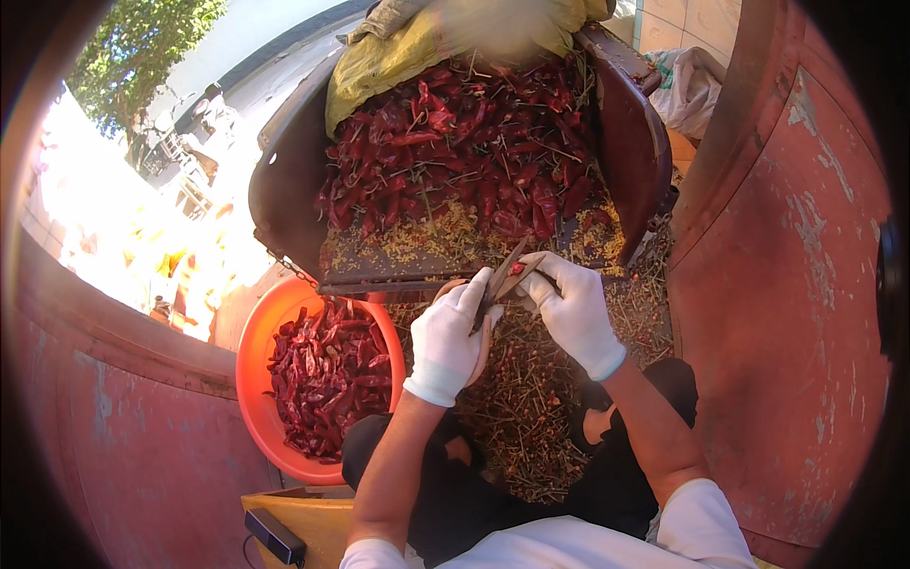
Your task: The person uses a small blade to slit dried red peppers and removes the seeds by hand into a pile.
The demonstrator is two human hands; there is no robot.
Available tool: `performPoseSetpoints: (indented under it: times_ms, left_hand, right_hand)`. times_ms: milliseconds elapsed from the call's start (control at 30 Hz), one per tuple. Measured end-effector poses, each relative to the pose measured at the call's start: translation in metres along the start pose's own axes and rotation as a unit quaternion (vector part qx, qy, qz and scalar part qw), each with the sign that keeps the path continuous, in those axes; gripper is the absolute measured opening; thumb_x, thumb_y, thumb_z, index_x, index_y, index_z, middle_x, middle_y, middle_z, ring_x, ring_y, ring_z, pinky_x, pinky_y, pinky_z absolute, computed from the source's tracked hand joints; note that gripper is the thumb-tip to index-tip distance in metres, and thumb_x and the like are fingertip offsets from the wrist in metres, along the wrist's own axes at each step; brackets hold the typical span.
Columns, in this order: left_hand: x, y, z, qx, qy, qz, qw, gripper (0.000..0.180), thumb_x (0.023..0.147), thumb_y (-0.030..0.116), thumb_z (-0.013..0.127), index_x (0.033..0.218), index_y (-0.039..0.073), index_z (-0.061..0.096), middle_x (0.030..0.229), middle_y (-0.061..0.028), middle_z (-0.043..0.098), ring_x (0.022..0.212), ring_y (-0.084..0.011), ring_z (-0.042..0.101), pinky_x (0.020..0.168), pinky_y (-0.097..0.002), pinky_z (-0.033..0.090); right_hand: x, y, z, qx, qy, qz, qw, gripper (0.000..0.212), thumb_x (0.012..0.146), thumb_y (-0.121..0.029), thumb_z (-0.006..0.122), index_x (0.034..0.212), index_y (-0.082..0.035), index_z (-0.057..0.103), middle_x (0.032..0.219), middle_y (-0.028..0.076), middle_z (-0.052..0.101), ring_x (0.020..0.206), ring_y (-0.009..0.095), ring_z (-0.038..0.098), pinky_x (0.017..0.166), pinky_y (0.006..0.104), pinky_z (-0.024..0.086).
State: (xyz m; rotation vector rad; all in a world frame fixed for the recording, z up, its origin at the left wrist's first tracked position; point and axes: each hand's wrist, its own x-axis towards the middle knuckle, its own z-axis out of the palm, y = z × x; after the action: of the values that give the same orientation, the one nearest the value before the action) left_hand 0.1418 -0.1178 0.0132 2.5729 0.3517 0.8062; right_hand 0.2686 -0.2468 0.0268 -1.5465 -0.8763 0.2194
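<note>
My left hand (448, 343), in a white glove, is closed around a pair of scissors (500, 281) whose blades point up and away from me. Between the spread blades shows a small bit of red chili pepper (517, 268). My gloved right hand (578, 318) pinches this pepper from the right; most of it is hidden by fingers and blades. Just beyond both hands, a big heap of dried red chili peppers (464, 152) fills a dark metal cart (652, 142), with yellow seeds (427, 237) along its near edge. Chili pieces (327, 379) lie in an orange basin (248, 389) at my left.
Dry stems and scraps (521, 408) cover the ground between my legs. A yellow sack (398, 71) lies over the heap's far end. Worn red metal door panels (787, 313) stand on both sides. A dark box-shaped device (275, 538) sits on a yellow wooden stool (327, 517).
</note>
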Motion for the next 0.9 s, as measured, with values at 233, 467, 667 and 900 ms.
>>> performPoseSetpoints:
  times_ms: [233,467,667,900]
  left_hand:
    - [-0.001,0.004,-0.001,-0.111,-0.025,-0.023,0.993,0.042,0.086,0.009,0.072,0.127,0.004,0.063,0.101,-0.0172,0.071,0.091,-0.0319,0.071,0.077,-0.0354,0.055]
    - [-0.004,0.006,0.008,-0.094,-0.007,0.015,0.995,0.03,0.092,0.015,0.074,0.116,-0.001,0.066,0.083,-0.0062,0.071,0.063,-0.0117,0.066,0.059,-0.0244,0.053]
    - [0.013,-0.018,-0.014,-0.134,0.014,-0.202,0.97,0.042,0.09,0.026,0.076,0.121,0.0,0.066,0.08,-0.0094,0.07,0.066,-0.0178,0.067,0.059,-0.0289,0.052]
    - [0.055,-0.095,-0.019,0.243,-0.083,-0.159,0.953,0.037,0.084,0.027,0.066,0.119,0.014,0.07,0.109,-0.0106,0.071,0.098,-0.0331,0.068,0.085,-0.0429,0.054]
  right_hand:
    - [0.003,0.007,-0.007,0.416,-0.095,0.299,0.853,0.018,0.102,-0.017,0.059,0.106,-0.002,0.067,0.084,0.001,0.066,0.065,0.009,0.062,0.061,0.0247,0.054]
    - [0.003,0.011,-0.006,-0.055,0.061,-0.018,0.997,0.013,0.094,-0.014,0.066,0.1,-0.004,0.072,0.085,0.011,0.072,0.07,0.023,0.069,0.064,0.0331,0.055]
    - [0.017,0.01,-0.031,0.2,0.053,0.192,0.959,0.025,0.1,-0.016,0.061,0.116,0.001,0.068,0.093,0.007,0.072,0.074,0.008,0.067,0.064,0.0241,0.056]
    - [0.016,0.01,-0.027,0.306,0.021,0.22,0.926,0.026,0.099,-0.009,0.06,0.121,0.003,0.062,0.099,0.006,0.069,0.081,0.012,0.068,0.071,0.0256,0.059]
